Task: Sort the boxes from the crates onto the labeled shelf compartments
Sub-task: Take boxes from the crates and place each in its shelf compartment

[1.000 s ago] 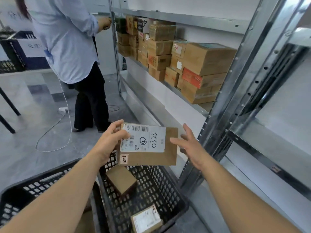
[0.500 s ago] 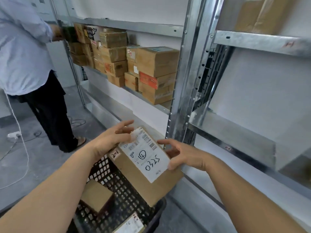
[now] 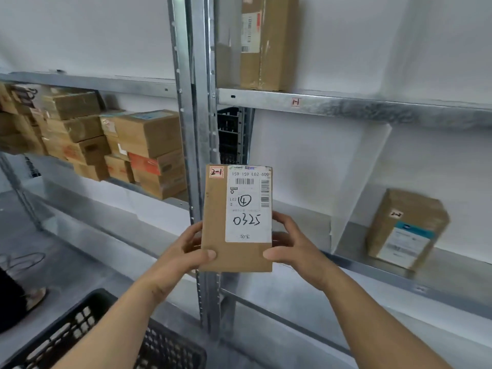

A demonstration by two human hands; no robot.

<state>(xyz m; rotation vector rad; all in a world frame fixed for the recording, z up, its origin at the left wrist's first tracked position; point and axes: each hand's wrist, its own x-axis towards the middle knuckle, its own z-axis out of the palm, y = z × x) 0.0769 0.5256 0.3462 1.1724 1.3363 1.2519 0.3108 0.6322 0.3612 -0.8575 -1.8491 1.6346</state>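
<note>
I hold a flat brown cardboard box (image 3: pixel 215 217) upright in front of the metal shelf post. A white shipping label reads "0325" and a small red-edged tag in its top left corner reads "2-1". My left hand (image 3: pixel 186 249) grips its lower left edge and my right hand (image 3: pixel 290 246) grips its lower right edge. Behind the box lies the middle shelf compartment (image 3: pixel 300 209) with bare floor. The black plastic crate (image 3: pixel 87 326) sits at the bottom left, below my left arm.
A shelf rail above carries a "1-1" tag (image 3: pixel 295 102), with a tall box (image 3: pixel 262 41) on it. A white divider (image 3: pixel 359 187) separates off a box tagged "2-2" (image 3: pixel 404 230). Several stacked boxes (image 3: pixel 111 145) fill the left bay. A person's foot (image 3: pixel 34 296) is at far left.
I raised the box from above the crate and turned it upright facing me. My right hand took hold of its right side. My view swung right and up toward the shelf.
</note>
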